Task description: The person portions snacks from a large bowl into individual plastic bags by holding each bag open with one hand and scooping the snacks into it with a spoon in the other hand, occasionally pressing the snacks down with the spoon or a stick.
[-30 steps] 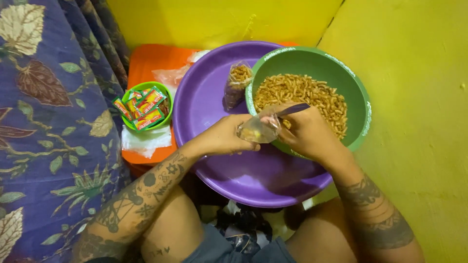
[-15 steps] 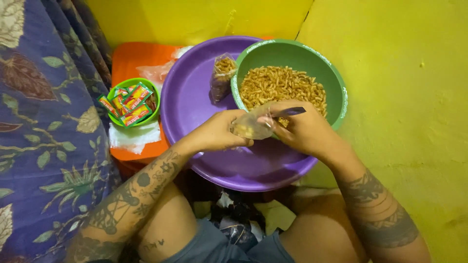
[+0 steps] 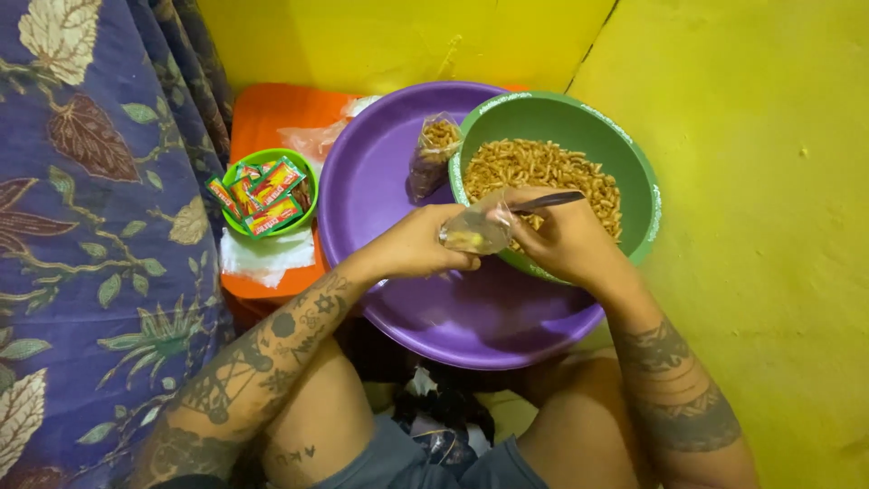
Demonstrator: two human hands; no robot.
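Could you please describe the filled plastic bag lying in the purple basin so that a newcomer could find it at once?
Start at the big purple basin. On its floor, against the outer left wall of the green bowl, lies a small clear filled bag of brown snack. Unlike the bag in the hands, nobody touches it.

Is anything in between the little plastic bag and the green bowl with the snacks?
Nothing visible is. Both hands, left hand and right hand, hold the small clear bag right over the near rim of the green bowl, with the spoon above the snacks.
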